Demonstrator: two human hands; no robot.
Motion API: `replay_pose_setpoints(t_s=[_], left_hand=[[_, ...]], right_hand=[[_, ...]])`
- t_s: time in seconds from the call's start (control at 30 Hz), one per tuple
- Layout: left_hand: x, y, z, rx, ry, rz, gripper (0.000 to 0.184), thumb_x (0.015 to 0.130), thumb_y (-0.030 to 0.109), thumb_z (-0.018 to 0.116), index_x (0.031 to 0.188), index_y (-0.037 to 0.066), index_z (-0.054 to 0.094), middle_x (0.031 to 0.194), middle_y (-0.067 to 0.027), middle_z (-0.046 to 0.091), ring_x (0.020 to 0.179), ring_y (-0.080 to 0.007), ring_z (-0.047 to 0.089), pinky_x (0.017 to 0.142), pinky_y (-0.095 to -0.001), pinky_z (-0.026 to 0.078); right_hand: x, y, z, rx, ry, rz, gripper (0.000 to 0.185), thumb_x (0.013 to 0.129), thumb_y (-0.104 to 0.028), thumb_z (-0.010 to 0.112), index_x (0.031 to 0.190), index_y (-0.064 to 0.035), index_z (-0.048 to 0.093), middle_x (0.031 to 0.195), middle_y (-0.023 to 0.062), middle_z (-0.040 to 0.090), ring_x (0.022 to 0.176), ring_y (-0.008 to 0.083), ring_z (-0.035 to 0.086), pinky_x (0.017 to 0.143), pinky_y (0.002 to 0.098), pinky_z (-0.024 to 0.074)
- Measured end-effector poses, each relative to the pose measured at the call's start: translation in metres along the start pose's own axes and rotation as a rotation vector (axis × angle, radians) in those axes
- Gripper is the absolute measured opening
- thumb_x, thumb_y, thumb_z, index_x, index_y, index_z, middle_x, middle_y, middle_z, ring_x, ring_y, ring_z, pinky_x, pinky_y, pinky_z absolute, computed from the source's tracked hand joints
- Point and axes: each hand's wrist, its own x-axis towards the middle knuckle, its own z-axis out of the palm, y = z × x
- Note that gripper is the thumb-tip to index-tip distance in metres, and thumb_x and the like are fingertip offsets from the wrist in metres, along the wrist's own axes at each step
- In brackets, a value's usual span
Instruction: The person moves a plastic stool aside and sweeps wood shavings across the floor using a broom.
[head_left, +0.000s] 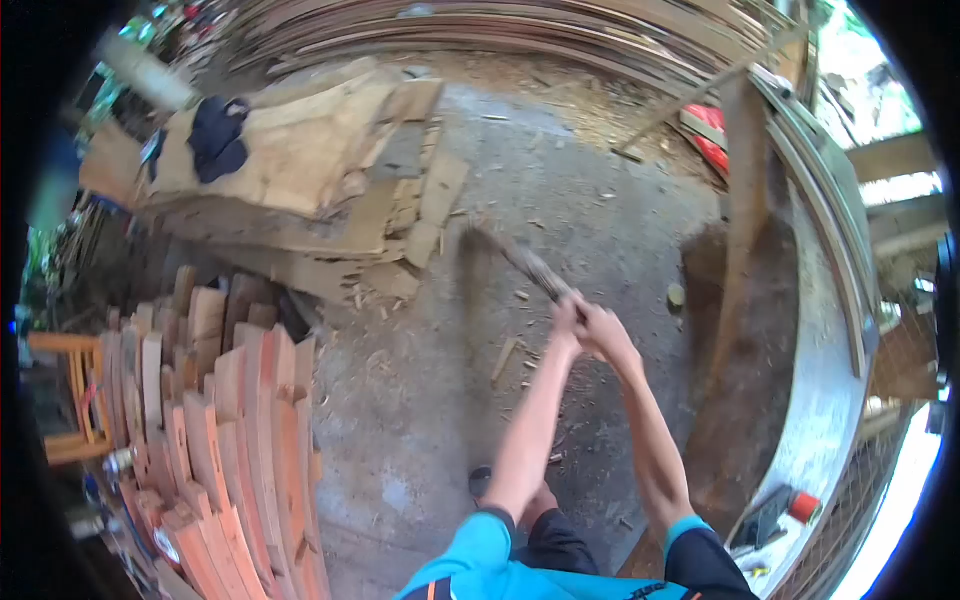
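Observation:
Both arms reach forward over the dusty concrete floor (400, 420). My left hand (566, 325) is wrapped round a long, thin, dark object like a broom or stick (525, 265), whose far end is blurred. Close beside it, my right hand (602, 333) grips the same object near its end. The far part points up and left, low over the floor, where wood chips and small offcuts (504, 360) lie scattered.
Upright planks (230, 430) stand at the left. A large wood slab (290, 150) with a dark cloth (217, 138) lies at the upper left. Long boards (500, 30) are stacked at the back. At the right stands a bench (825, 420) with a red-ended item (804, 507).

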Motion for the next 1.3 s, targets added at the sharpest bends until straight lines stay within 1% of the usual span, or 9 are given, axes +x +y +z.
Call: replay_pose_setpoints(t_s=[0.27,0.37,0.5,0.67,0.77,0.97,1.07,1.2,1.3], left_hand=[[-0.128,0.111,0.026,0.655,-0.179,-0.308,0.016,0.067,0.018,0.056,0.077,0.006,0.052,0.063,-0.0013,0.051,0.054,-0.0104,0.050,0.048,-0.0248,0.041],[-0.224,0.143,0.012,1.208,0.007,-0.387,0.011,0.063,0.011,0.054,0.071,0.003,0.052,0.063,-0.0052,0.053,0.051,-0.0131,0.051,0.043,-0.0268,0.041],[-0.298,0.185,-0.052,1.574,-0.160,-0.829,0.024,0.062,0.016,0.056,0.077,-0.001,0.053,0.065,-0.0094,0.055,0.053,-0.0178,0.054,0.046,-0.0279,0.043],[-0.313,0.238,-0.061,2.249,-0.900,-0.486,0.046,0.057,0.016,0.057,0.098,0.000,0.043,0.093,-0.0162,0.050,0.091,-0.0282,0.047,0.081,-0.0346,0.035],[-0.318,0.249,-0.034,2.146,-0.767,-1.173,0.053,0.059,0.011,0.053,0.108,0.005,0.034,0.076,-0.0134,0.054,0.053,-0.0192,0.055,0.043,-0.0303,0.045],[-0.346,0.211,-0.061,2.338,-0.872,-1.541,0.053,0.061,0.008,0.052,0.111,0.012,0.035,0.056,-0.0028,0.047,0.042,-0.0098,0.044,0.034,-0.0238,0.036],[-0.324,0.209,-0.214,1.829,-0.969,-1.611,0.040,0.060,0.004,0.054,0.098,0.004,0.042,0.052,-0.0029,0.047,0.037,-0.0082,0.043,0.031,-0.0229,0.035],[-0.345,0.177,-0.233,2.160,-0.720,-1.944,0.033,0.066,0.014,0.055,0.092,0.005,0.038,0.053,-0.0031,0.046,0.040,-0.0094,0.044,0.032,-0.0229,0.038],[-0.320,0.183,-0.265,2.532,-0.854,-1.685,0.048,0.061,0.029,0.059,0.097,0.003,0.042,0.055,-0.0068,0.050,0.046,-0.0154,0.050,0.041,-0.0285,0.043]], right_hand=[[-0.060,-0.047,0.061,0.819,0.137,0.059,0.053,0.073,-0.026,0.050,0.111,-0.0034,0.023,0.094,0.0194,0.048,0.084,0.0242,0.051,0.057,0.0346,0.0454],[-0.128,-0.059,0.080,1.353,-0.458,0.541,0.046,0.077,-0.031,0.048,0.109,-0.0021,0.031,0.103,0.0191,0.043,0.094,0.0214,0.048,0.067,0.0325,0.0462],[-0.165,-0.108,0.138,1.691,-0.149,0.975,0.050,0.074,-0.039,0.050,0.102,0.0014,0.039,0.085,0.0170,0.052,0.079,0.0237,0.054,0.069,0.0352,0.0451],[-0.161,-0.185,0.249,2.597,0.395,0.938,0.018,0.068,-0.020,0.053,0.075,-0.0034,0.050,0.065,0.0098,0.053,0.066,0.0229,0.053,0.067,0.0368,0.0424],[-0.191,-0.210,0.273,2.934,0.789,0.831,0.016,0.064,-0.011,0.053,0.075,-0.0032,0.046,0.067,0.0082,0.050,0.069,0.0224,0.050,0.070,0.0361,0.0413],[-0.231,-0.235,0.381,2.831,1.366,0.858,0.016,0.067,-0.019,0.049,0.076,-0.0065,0.047,0.069,0.0082,0.051,0.065,0.0215,0.051,0.065,0.0351,0.0435],[-0.230,-0.236,0.436,2.990,2.069,0.683,0.020,0.068,-0.018,0.048,0.080,-0.0021,0.047,0.073,0.0104,0.051,0.063,0.0220,0.051,0.059,0.0318,0.0461],[-0.239,-0.232,0.518,2.583,1.997,1.182,0.013,0.068,-0.015,0.049,0.066,-0.0030,0.045,0.052,0.0089,0.048,0.042,0.0190,0.047,0.041,0.0291,0.0423],[-0.199,-0.217,0.569,2.252,1.888,1.397,0.007,0.065,-0.007,0.048,0.065,-0.0016,0.044,0.053,0.0084,0.047,0.042,0.0177,0.048,0.037,0.0297,0.0393]])
